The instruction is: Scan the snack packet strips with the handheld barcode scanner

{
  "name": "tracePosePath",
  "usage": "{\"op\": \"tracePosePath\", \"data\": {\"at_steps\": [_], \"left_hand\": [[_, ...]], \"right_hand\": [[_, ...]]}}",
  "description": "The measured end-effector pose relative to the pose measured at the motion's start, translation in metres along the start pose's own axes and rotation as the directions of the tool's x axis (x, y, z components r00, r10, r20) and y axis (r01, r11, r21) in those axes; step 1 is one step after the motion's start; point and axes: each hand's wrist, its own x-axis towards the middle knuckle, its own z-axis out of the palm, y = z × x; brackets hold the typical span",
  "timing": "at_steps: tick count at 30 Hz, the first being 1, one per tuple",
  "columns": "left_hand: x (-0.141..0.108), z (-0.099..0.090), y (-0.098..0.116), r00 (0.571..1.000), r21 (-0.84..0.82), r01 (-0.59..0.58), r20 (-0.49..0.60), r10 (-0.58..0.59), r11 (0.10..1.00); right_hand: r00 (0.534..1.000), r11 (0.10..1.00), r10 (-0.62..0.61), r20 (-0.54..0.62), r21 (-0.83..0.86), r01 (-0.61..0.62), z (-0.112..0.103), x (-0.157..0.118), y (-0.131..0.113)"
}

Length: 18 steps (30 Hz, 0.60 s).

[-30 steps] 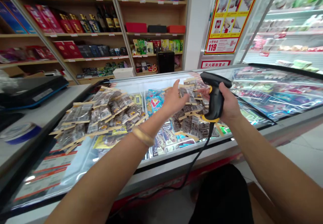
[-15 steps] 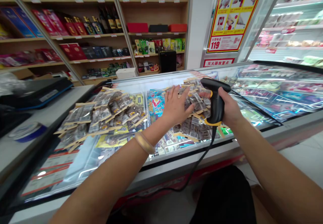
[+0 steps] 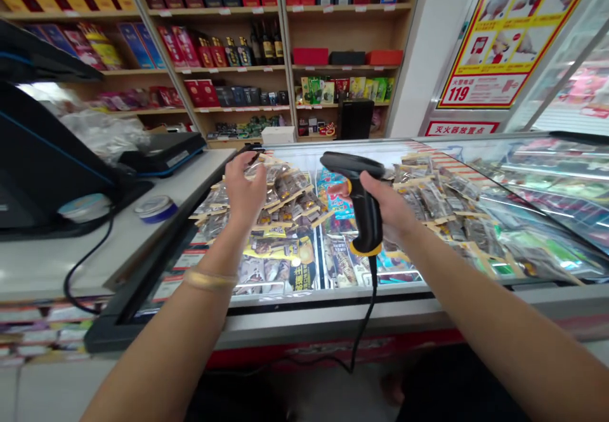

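Note:
In my right hand (image 3: 387, 209) is a black and yellow barcode scanner (image 3: 366, 216), held upright by its handle with the cable hanging from the base. My left hand (image 3: 245, 187), with fingers apart and nothing visible in them, is over the left pile of clear snack packets (image 3: 290, 187); whether it touches them I cannot tell. A second pile of similar packets (image 3: 442, 200) lies to the right of the scanner. Both piles rest on the glass top of a chest freezer (image 3: 266, 311). Blue bags (image 3: 340, 197) show through the glass between them.
To the left a counter (image 3: 128, 250) carries a black scale (image 3: 164, 152), a roll of tape (image 3: 156, 208) and a dark terminal (image 3: 47, 155). Behind the freezer stand shelves (image 3: 238, 70) of boxes and bottles. The scanner cable (image 3: 364, 327) loops down the freezer front.
My left hand has moved left from the right pile of packets to the left pile. The scanner in my right hand has also shifted left. The view has turned left.

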Motion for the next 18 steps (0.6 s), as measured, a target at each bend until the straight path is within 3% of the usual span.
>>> {"op": "tracePosePath", "data": {"at_steps": [2, 4, 7, 10, 14, 18], "left_hand": [[0.016, -0.004, -0.016, 0.992, 0.077, 0.125, 0.006, -0.126, 0.989], [0.026, -0.003, -0.022, 0.971, 0.207, 0.191, 0.105, -0.215, 0.96], [0.032, 0.002, -0.019, 0.929, 0.416, 0.145, 0.255, -0.268, 0.898], [0.027, 0.006, -0.015, 0.92, 0.498, 0.09, 0.291, -0.264, 0.862], [0.017, 0.005, -0.012, 0.954, 0.436, 0.062, 0.24, -0.182, 0.898], [0.011, 0.002, -0.006, 0.968, 0.075, 0.088, 0.227, -0.103, 0.993]], "right_hand": [[0.997, 0.999, 0.04, 0.063, 0.013, -0.041, 0.015, 0.009, 0.012], [0.994, 0.996, 0.072, 0.086, 0.037, -0.076, 0.022, 0.015, 0.023], [0.991, 0.99, 0.109, 0.074, 0.082, -0.115, 0.022, 0.015, 0.036], [0.989, 0.984, 0.137, 0.056, 0.104, -0.142, 0.015, 0.011, 0.042], [0.988, 0.984, 0.151, 0.046, 0.09, -0.154, 0.009, 0.008, 0.043], [0.988, 0.984, 0.15, 0.046, 0.092, -0.153, 0.009, 0.006, 0.04]]}}
